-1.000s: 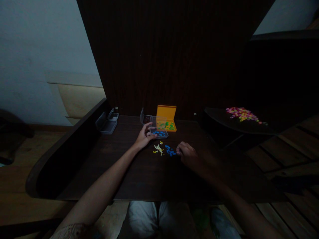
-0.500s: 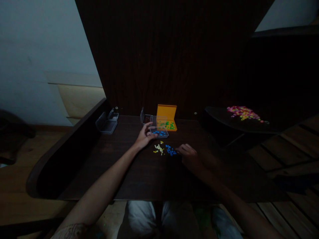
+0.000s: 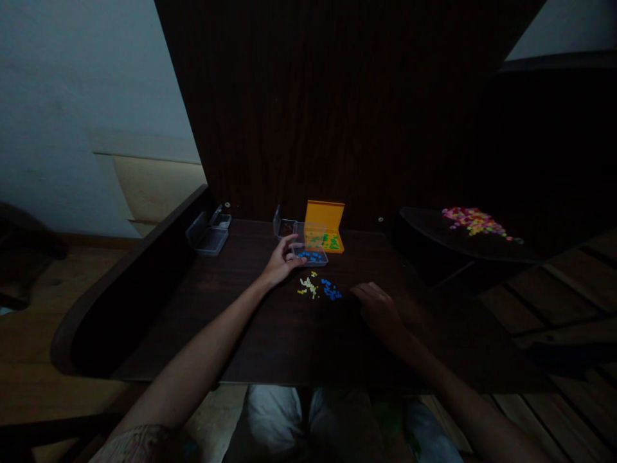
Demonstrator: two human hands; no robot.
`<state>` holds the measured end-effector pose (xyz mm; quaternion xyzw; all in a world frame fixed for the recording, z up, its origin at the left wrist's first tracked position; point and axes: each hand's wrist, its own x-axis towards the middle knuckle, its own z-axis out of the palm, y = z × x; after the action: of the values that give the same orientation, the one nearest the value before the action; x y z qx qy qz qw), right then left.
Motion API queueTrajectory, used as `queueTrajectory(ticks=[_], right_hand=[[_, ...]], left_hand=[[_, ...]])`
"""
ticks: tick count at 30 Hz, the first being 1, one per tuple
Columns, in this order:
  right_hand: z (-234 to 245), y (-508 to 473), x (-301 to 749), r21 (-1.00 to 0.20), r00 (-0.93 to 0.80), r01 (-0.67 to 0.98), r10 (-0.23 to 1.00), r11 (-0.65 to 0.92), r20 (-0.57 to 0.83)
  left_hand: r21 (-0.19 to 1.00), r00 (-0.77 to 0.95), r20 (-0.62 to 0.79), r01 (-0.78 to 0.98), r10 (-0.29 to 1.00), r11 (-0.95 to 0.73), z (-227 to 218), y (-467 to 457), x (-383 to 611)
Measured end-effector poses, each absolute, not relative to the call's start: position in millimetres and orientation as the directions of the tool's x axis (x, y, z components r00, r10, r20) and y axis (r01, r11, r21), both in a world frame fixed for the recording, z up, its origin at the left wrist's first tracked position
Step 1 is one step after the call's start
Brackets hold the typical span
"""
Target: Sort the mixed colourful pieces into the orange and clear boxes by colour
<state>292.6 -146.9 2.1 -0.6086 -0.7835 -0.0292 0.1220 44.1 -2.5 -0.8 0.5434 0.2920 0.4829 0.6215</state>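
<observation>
My left hand [image 3: 282, 263] grips the left side of a clear plastic box [image 3: 324, 261], its thumb on the near edge. The box's lid stands raised, and small blue pieces [image 3: 310, 256] lie inside. On the dark tabletop just in front of it is a loose pile of blue pieces [image 3: 331, 290]. Pale and bright yellow pieces [image 3: 308, 287] are scattered to the left of that pile. Right of the blue pile, and apart from it, my right hand [image 3: 380, 305] hovers low with its fingers drawn together. Shadow hides whatever its fingertips may hold.
Behind the clear box stands an opened orange box [image 3: 326, 215] with green pieces. A small clear box [image 3: 288, 227] with dark pieces sits beside it. Another opened clear box [image 3: 212, 242] is at the left, near the raised side panel [image 3: 139, 257]. Multicoloured pieces [image 3: 477, 222] lie on the right ledge.
My right hand has pulled back to the right, away from the blue pile. My left hand keeps its hold on the clear box. The view has shifted slightly.
</observation>
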Motion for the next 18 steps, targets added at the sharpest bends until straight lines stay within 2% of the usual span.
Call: queueTrajectory(ticks=[5, 8, 13, 18], right_hand=[[2.6, -141.5, 291.3, -0.044, -0.214, 0.972, 0.944, 0.232, 0.250], [1.5, -137.2, 292.5, -0.055, -0.224, 0.967, 0.930, 0.250, 0.291], [-4.0, -128.2, 294.1, -0.151, -0.232, 0.941, 0.903, 0.302, 0.362], [4.1, -107.7, 282.3, -0.329, -0.157, 0.890, 0.891, 0.314, 0.427]], left_hand=[[0.957, 0.361, 0.164, -0.284, 0.918, -0.060, -0.7, -2.0, 43.7], [0.956, 0.362, 0.166, -0.286, 0.917, -0.061, -0.4, -2.2, 43.8], [0.957, 0.370, 0.165, -0.286, 0.915, -0.057, 0.4, -3.2, 43.9], [0.955, 0.373, 0.172, -0.291, 0.912, -0.061, -1.0, -2.2, 44.3]])
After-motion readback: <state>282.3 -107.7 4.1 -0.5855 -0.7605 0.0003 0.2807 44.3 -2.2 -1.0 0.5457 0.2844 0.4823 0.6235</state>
